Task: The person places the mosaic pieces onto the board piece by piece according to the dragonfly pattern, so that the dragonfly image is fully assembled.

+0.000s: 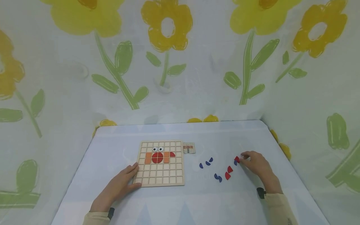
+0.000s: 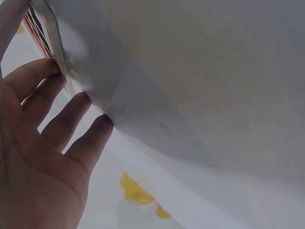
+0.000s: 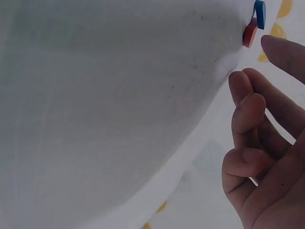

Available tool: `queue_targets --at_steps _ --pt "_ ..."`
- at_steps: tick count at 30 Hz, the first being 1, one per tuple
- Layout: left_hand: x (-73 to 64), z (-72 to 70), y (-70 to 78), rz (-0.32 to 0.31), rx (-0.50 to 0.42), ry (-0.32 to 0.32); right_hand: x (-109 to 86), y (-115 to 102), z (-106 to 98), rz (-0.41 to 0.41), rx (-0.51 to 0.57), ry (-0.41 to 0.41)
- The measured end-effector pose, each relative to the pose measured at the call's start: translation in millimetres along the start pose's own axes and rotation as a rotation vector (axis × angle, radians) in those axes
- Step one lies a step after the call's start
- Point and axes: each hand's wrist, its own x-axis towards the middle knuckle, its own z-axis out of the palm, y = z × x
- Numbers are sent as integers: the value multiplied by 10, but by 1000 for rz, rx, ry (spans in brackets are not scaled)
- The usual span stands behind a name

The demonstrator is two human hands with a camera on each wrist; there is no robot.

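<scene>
A wooden grid board [image 1: 160, 180] lies left of centre in the head view, with two eye pieces [image 1: 158, 149], a red disc [image 1: 157, 157], orange strips [image 1: 166, 157] and a red rounded piece [image 1: 172, 154] on it. My left hand [image 1: 122, 182] rests at the board's lower left corner, its fingers along the left edge and thumb at the bottom edge. At the right, my right hand [image 1: 257, 164] reaches over a red quarter piece [image 1: 237, 159] beside a blue piece [image 1: 235, 162]. In the right wrist view the red piece [image 3: 250, 33] stands just off the fingertips.
Between board and right hand lie two more red quarter pieces [image 1: 227, 176] and several blue half-round pieces [image 1: 207, 163]. A small pattern card [image 1: 189, 148] sits against the board's right side. Flower-printed cloth walls [image 1: 197, 75] rise around the white table [image 1: 168, 206].
</scene>
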Motion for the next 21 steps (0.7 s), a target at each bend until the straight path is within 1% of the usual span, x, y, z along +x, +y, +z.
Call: queue_targets --at_steps 7,15,21 --pt "1 17 -19 4 -9 8 2 -97 7 -13 -3 -20" --pt "-2 18 -32 7 -10 15 27 -138 27 -5 -2 -43" --pt "-12 19 -36 0 -22 14 55 -176 49 -38 -39 -41"
